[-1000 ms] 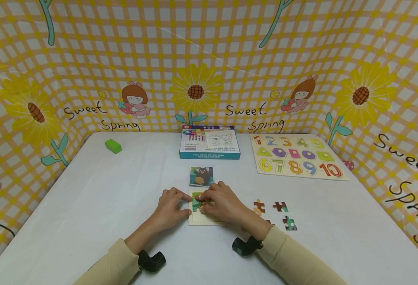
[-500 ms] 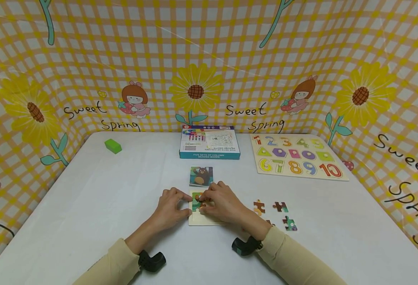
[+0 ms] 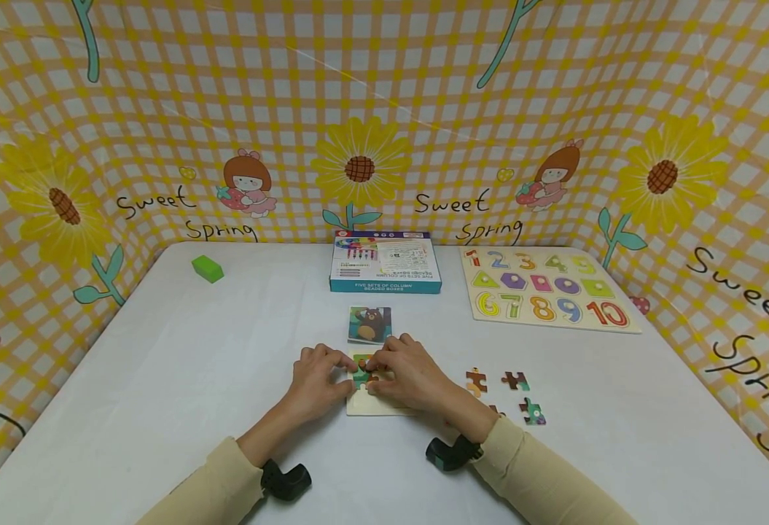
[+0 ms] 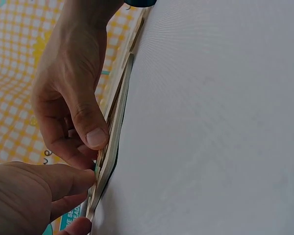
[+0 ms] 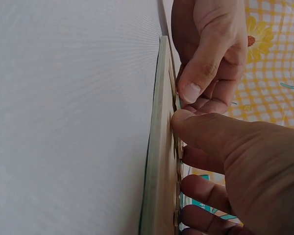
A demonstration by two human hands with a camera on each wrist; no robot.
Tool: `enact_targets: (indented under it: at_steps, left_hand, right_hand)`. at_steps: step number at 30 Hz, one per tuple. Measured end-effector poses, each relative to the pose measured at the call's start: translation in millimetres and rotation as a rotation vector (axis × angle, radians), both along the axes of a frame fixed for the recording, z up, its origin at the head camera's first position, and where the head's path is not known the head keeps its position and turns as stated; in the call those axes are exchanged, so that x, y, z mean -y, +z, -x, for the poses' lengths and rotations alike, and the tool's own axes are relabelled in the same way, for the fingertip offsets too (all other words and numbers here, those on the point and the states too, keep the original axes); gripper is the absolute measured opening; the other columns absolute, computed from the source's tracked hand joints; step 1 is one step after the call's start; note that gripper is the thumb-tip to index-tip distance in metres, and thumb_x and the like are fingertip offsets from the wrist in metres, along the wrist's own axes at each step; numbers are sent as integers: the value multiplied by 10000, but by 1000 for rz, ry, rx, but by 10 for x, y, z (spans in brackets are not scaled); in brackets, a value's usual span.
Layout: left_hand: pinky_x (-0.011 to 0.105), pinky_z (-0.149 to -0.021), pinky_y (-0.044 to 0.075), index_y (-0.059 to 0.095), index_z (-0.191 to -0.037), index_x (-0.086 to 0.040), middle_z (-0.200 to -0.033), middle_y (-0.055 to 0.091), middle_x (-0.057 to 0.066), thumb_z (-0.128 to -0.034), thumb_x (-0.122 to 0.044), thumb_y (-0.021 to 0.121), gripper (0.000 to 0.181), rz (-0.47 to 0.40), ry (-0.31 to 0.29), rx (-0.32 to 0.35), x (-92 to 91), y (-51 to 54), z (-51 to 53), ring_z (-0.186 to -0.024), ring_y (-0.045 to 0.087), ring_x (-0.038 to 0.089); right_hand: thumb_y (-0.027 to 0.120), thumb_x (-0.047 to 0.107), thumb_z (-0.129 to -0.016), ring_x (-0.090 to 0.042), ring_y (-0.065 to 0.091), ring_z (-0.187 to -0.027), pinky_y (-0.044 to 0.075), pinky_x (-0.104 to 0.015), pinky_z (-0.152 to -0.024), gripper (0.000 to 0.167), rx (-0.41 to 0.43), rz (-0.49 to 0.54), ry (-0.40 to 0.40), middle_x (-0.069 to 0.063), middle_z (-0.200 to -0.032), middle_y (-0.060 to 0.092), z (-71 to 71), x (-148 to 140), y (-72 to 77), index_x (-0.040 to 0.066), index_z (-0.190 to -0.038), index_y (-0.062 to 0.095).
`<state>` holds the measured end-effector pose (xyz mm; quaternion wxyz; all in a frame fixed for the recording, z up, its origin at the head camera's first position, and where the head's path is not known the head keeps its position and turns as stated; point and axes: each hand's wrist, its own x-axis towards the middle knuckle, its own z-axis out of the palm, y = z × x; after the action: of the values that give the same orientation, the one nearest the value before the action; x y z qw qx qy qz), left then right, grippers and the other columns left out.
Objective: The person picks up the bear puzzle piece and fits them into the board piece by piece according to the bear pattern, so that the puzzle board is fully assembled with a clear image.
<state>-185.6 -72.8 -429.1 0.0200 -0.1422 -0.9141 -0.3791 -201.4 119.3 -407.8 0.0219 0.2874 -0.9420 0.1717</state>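
Observation:
A shallow wooden puzzle tray point(image 3: 384, 406) lies flat on the table in the head view, with green and orange jigsaw pieces point(image 3: 361, 375) in its upper left part. My left hand point(image 3: 315, 383) is at the tray's left side, thumb and forefinger bent in against the green piece. From the right, my right hand point(image 3: 417, 375) pinches at a puzzle piece beside it and covers most of it. In the right wrist view the left thumb point(image 5: 191, 92) and right thumb point(image 5: 183, 117) meet close together over the tray's edge point(image 5: 159, 142).
Loose jigsaw pieces point(image 3: 532, 412) lie right of the right hand. A bear picture card point(image 3: 369, 324) sits just behind the tray. Farther back are a bead-set box point(image 3: 385, 266), a wooden number board point(image 3: 548, 288) and a green block point(image 3: 208, 269).
My left hand has shifted slightly right, its fingertips coming from the tray's left edge onto the green piece. The right hand stays nearly still.

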Motion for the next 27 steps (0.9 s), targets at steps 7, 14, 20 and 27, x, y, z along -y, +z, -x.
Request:
enact_targets:
  at_steps: [7,14,20,27]
  left_hand:
    - [473,-828,294,690,-883,-153,-963,537,72,-751,-148,724,136,5,12,1,-15,3,-5,-944,392,228]
    - [471,-837,295,692,-890,-162,-982,538,70,-755,-156,718,138,19,22,17,-19,4,1,-953,390,229]
    - [477,-852,293,693,-892,-162,-982,536,68,-756,-158,713,137,21,20,20,-23,10,-2,-964,391,234]
    - [469,-856,295,695,-889,-175,-988,535,59,-761,-176,714,130,27,24,29,-36,8,1,-966,391,233]
  right_hand:
    - [756,349,-763,-109,387,-804,301,-273,-710,259,0,-10,-9,45,-865,577,-1,6,0,192,-967,729]
    - [751,344,-767,-119,399,-814,308,-285,-719,271,12,-10,-16,34,-880,585,6,21,3,187,-986,727]
    - [754,352,-764,-124,396,-808,304,-280,-713,270,2,-8,-15,34,-877,581,5,12,4,193,-981,729]
    - [747,349,-769,-122,389,-805,298,-278,-710,265,10,3,-13,43,-869,574,-2,-4,-9,199,-986,725]
